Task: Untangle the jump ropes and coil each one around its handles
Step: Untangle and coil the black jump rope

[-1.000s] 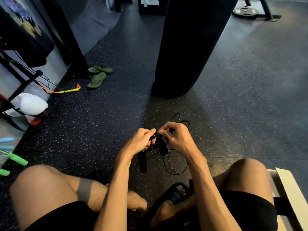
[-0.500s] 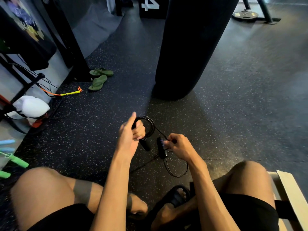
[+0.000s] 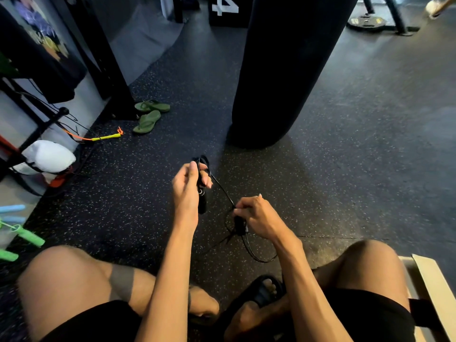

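The right hand (image 3: 261,219) is pinching the black rope (image 3: 223,192) with curled fingers, just above a handle (image 3: 239,227); a loop is hanging below it over the floor (image 3: 345,193). Farther out, the left hand (image 3: 186,187) is gripping the other handle (image 3: 202,204), fingers wrapped round it, rope coils bunching above. Beyond, a punching bag (image 3: 283,82) is standing.

Dim, soft-focus view; wide-angle bending at edges.
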The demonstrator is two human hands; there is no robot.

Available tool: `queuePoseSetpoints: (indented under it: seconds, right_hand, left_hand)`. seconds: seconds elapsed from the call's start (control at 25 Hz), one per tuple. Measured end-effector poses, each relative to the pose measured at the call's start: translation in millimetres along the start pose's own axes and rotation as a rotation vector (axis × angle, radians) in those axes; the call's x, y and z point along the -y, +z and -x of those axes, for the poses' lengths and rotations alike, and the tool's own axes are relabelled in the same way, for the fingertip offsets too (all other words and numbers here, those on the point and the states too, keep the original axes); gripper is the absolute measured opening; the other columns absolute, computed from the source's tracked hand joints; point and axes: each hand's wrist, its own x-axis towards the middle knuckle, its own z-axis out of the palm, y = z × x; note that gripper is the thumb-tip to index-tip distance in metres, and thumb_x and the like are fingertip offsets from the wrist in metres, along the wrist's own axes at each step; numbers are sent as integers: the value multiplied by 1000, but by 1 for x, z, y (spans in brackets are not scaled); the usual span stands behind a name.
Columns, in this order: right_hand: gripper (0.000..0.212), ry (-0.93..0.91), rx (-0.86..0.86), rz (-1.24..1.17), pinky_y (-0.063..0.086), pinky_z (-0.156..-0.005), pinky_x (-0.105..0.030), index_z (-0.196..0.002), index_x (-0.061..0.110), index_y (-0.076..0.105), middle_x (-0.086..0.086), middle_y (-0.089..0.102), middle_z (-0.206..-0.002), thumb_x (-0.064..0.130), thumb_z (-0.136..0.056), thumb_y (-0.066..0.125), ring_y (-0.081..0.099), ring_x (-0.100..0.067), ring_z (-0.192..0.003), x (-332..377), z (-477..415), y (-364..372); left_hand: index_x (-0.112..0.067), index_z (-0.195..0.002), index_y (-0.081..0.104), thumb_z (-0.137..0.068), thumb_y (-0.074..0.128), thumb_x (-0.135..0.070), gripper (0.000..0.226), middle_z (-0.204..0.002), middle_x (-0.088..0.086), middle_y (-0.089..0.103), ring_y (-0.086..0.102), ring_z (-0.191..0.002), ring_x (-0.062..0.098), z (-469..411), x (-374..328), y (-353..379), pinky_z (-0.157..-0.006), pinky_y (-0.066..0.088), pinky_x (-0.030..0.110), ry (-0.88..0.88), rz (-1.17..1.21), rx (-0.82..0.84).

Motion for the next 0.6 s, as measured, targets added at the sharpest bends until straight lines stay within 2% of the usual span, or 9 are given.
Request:
queuePoseSetpoints:
  seconds: [0.08, 0.16, 0.24, 0.32, 0.4, 0.44, 0.52, 0.6]
  right_hand:
    - [24, -40, 33, -21, 51, -79, -42, -76, 22, 65, 4, 72, -77, 15, -96, 54, 63, -14, -72, 11, 0, -2]
    - [25, -86, 73, -56, 53, -70, -41, -80, 17, 64, 1, 72, -73, 12, -99, 48, 64, -21, -72, 22, 3, -3]
    - [26, -109, 83, -129, 51, -62, -31, -84, 11, 62, 0, 66, -63, 10, -102, 43, 63, -18, -63, 31, 5, -3]
    - [27, -110, 55, -199, 47, -56, -28, -84, 11, 61, 6, 55, -58, 13, -103, 42, 55, -11, -53, 38, 5, -5]
    - [27, -125, -5, -187, 40, -55, -29, -84, 16, 64, 12, 51, -56, 18, -103, 45, 45, -6, -52, 37, 4, -9]
    - [26, -131, -38, -161, 40, -57, -32, -84, 18, 66, 12, 54, -59, 21, -102, 47, 46, -7, -54, 36, 3, -12]
    - [24, -123, -118, -144, 46, -65, -33, -85, 21, 69, 7, 67, -71, 23, -100, 50, 58, -11, -64, 37, 3, -18]
    - [25, -90, -196, -189, 47, -67, -24, -83, 19, 70, 8, 69, -74, 21, -100, 51, 62, -3, -69, 37, 4, -23]
  left_hand:
    - [-3, -90, 57, -105, 40, -18, 27, -61, 4, 56, 54, -58, 15, -1, 6, 2, -66, 48, 26, 95, -169, -13]
    - [-2, -89, 57, -103, 43, -16, 25, -61, 7, 61, 60, -58, 14, -2, 13, 5, -67, 49, 25, 180, -347, 10]
    - [-6, -88, 58, -102, 46, -20, 23, -63, 1, 66, 64, -63, 14, 0, 18, 6, -67, 50, 26, 223, -546, 62]
    - [-9, -87, 60, -101, 49, -25, 24, -66, -2, 67, 65, -67, 11, 3, 19, 3, -66, 50, 26, 200, -724, 120]
    - [-9, -85, 62, -100, 50, -28, 26, -69, -3, 67, 65, -67, 9, 4, 19, -1, -65, 50, 26, 136, -826, 221]
    - [-8, -84, 63, -100, 50, -28, 28, -69, -2, 66, 64, -64, 8, 5, 19, -2, -62, 49, 28, 86, -845, 285]
    - [-3, -82, 63, -100, 49, -30, 35, -63, 0, 58, 54, -54, 9, 6, 21, -2, -56, 44, 32, -37, -860, 383]
    - [0, -80, 63, -100, 47, -36, 44, -60, -1, 51, 45, -52, 8, 7, 24, 0, -54, 37, 31, -160, -867, 425]
